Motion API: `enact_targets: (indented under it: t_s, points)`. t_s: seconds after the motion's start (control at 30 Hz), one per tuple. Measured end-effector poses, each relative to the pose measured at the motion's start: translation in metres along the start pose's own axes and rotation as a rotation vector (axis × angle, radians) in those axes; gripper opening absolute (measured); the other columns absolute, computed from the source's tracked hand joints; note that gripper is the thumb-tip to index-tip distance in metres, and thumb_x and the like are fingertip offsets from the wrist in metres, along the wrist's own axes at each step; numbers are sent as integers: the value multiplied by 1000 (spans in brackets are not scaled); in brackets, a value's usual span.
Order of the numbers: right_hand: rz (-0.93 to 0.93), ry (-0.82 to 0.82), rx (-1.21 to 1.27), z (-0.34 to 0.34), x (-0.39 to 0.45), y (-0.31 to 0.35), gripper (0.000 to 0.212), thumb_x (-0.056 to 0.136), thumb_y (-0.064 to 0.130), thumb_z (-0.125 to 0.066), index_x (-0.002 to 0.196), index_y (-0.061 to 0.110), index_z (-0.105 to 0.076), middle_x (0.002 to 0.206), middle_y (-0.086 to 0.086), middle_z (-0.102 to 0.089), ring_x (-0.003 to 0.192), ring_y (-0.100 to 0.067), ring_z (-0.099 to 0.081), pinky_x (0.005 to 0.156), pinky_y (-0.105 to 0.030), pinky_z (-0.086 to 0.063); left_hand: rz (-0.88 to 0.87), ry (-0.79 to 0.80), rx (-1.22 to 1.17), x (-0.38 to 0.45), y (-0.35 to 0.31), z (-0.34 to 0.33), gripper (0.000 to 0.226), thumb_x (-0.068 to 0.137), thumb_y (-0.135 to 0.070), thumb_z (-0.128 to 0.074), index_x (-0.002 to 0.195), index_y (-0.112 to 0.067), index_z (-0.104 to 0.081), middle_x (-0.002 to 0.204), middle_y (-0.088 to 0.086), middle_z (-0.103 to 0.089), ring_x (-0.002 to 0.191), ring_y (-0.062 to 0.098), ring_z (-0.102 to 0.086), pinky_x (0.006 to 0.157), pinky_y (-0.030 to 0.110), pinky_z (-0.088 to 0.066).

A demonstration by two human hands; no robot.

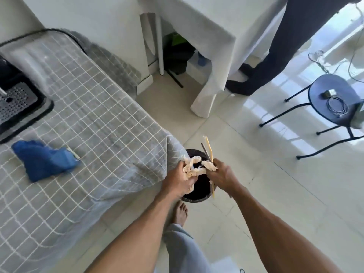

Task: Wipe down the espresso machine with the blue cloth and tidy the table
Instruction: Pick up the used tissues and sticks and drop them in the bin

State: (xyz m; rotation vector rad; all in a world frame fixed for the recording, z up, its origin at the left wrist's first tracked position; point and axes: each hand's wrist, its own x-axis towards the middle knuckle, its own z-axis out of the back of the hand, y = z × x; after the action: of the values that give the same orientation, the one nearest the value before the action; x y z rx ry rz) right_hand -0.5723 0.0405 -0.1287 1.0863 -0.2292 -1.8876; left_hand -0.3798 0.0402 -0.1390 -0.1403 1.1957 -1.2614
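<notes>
Both my hands hang over a black waste bin (197, 194) on the floor beside the table corner. My left hand (180, 179) grips crumpled beige paper napkins (194, 166). My right hand (220, 175) holds another crumpled napkin piece together with thin sticks (208, 149), one yellow and one dark, that poke up and down past the fist. The blue cloth (44, 159) lies bunched on the grey checked tablecloth (94, 107), with a small white packet at its right edge. The espresso machine (16, 99) shows its black base and perforated drip tray at the far left.
A white-draped table (216, 46) stands behind, with another person's dark legs (262, 73) beside it. A blue stool (332, 101) carrying a coiled cable and a charger stands on the glossy tile floor at right. My bare foot (180, 212) is just beside the bin.
</notes>
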Motion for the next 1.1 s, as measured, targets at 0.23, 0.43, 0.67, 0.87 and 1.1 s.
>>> enact_targets:
  t_s: [0.23,0.43,0.67,0.87,1.1]
  points:
    - [-136,36,48,-24,37,-61,33,83,26,-72,111,14,-62,93,-4,-70,80,-25,-65,68,-30,-50,165,10,-57,32,19,-62,56,83,-47,-79,126,-26,-49,117,-3,-71,95,18,-66,75,26,-46]
    - [-173,72,72,-32,50,-88,64,88,24,-76,146,16,-49,129,-10,-61,111,-21,-62,87,-25,-48,248,59,-100,50,27,-82,54,82,-44,-81,119,-38,-42,128,-8,-59,102,13,-55,82,26,-37]
    - [-75,91,119,-16,35,-66,32,91,18,-69,123,17,-67,110,-4,-73,90,-14,-68,60,-4,-47,220,-2,-107,46,19,-60,50,85,-34,-79,125,-30,-49,122,-9,-67,97,9,-60,74,15,-40]
    - [135,44,166,13,22,39,18,88,14,-64,101,23,-73,83,-1,-76,77,-22,-73,76,-35,-59,35,-207,-197,19,-27,12,29,89,-36,-74,114,-35,-59,99,-17,-71,81,-6,-67,63,4,-44]
    - [516,48,175,-3,5,220,11,93,12,-67,102,15,-73,84,-8,-73,74,-30,-72,69,-45,-61,-155,-626,-331,-39,-37,150,23,83,-58,-73,90,-38,-63,80,-21,-72,70,-5,-69,55,7,-47]
